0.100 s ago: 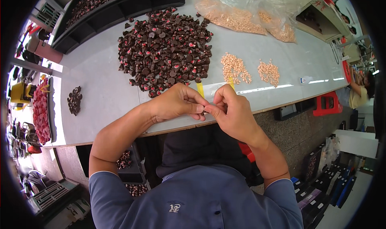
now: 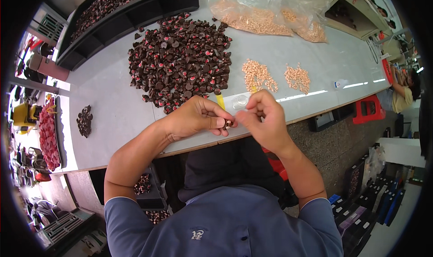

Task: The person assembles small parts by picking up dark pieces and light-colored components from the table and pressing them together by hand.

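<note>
Left hand [image 2: 196, 120] pinches small dark piece [image 2: 227, 125]; right hand [image 2: 268, 123] just beside; its grip unclear

A red stool [image 2: 360, 115] stands on grey floor [image 2: 315, 137] near the surface's [image 2: 108, 94] right end; bright light whitens its left edge.

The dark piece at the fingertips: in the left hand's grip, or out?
In: the left hand pinches the dark piece between its thumb and fingers.
</note>
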Motion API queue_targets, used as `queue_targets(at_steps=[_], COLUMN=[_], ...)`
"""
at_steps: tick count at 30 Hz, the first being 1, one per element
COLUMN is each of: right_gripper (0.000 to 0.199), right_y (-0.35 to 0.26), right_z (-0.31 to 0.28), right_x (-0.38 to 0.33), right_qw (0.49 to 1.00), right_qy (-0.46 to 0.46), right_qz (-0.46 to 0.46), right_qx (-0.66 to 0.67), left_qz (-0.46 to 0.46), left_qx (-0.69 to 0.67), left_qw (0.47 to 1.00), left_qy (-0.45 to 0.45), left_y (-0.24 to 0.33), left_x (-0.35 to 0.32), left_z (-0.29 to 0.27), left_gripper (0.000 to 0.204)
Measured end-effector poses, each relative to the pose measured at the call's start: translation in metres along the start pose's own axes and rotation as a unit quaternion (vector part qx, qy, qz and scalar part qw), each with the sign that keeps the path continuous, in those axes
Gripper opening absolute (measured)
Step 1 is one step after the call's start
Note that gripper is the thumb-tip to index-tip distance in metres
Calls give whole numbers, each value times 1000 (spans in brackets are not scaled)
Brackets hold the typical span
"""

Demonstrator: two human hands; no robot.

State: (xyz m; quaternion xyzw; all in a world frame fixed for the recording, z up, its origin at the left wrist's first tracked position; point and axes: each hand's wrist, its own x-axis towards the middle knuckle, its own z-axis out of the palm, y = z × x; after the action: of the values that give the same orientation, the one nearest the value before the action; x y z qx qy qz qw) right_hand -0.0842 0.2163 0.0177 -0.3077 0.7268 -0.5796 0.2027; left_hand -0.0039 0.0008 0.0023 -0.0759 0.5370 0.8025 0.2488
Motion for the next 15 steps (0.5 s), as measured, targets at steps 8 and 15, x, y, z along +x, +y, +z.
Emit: queue_targets(at_steps=[8,15], right_gripper=[10,7], right_y=[63,74], right_z=[-39,-44], right_x=[-4,-9], right_qw=[960,957], right_qy=[255,267], right_qz=[-116,-112], right_qx=[22,-25], left_qz=[47,183], left_qx=[10,75], left_qw=[999,974], left_qy=[-3,111], left_y=[7,37], left_x=[-7,-20], left_z=[-2,-11], left_gripper=[20,34])
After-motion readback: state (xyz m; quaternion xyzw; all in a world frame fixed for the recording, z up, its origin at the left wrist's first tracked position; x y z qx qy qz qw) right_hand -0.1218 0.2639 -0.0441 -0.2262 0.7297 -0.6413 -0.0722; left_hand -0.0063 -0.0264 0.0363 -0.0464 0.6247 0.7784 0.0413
